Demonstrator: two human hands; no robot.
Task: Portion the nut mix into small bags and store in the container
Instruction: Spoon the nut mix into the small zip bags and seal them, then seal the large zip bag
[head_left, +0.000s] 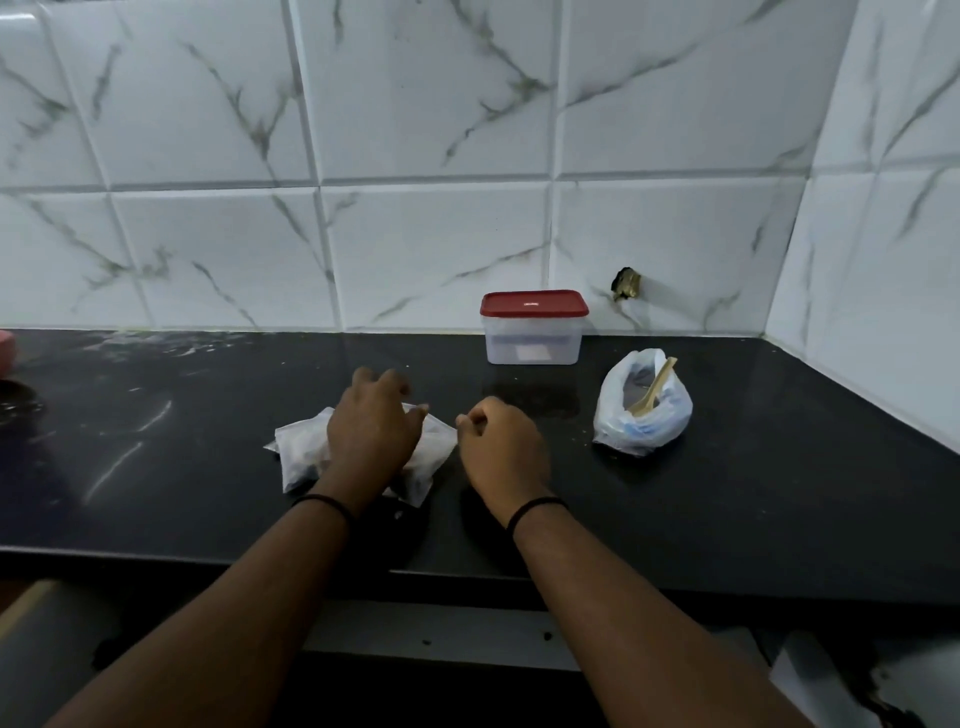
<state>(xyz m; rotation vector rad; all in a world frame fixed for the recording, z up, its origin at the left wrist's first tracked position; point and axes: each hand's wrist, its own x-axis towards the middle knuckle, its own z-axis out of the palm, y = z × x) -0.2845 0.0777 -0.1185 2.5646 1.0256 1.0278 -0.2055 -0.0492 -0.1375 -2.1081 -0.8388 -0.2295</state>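
Both hands reach over the near part of the tabletop (727, 509), which is black, glossy stone with pale reflections; the left hand (371, 434) lies palm down on a cluster of small bags (301, 452), its fingers bent over their far edge, though whether they actually grasp a bag cannot be told; the right hand (506, 452) hovers just beside the bags on their right, fingers loosely curled and holding nothing; each wrist carries a thin black band (535, 506). The small bags are translucent, crinkled plastic, filled and lumpy, with darker contents showing dimly through. Farther back, against the wall, stands the container (532, 345), a clear rectangular plastic box with rounded corners, closed by a red lid (534, 303); small pale lettering on the lid is too small to read, and a pale label shows on the front wall. To the right of the hands sits a larger bag (644, 410) of thin, wrinkled white plastic, its mouth open, with a pale wooden spoon (653, 387) standing tilted in it. The wall (415, 156) behind is white, glossy tile with grey-green marble veining.
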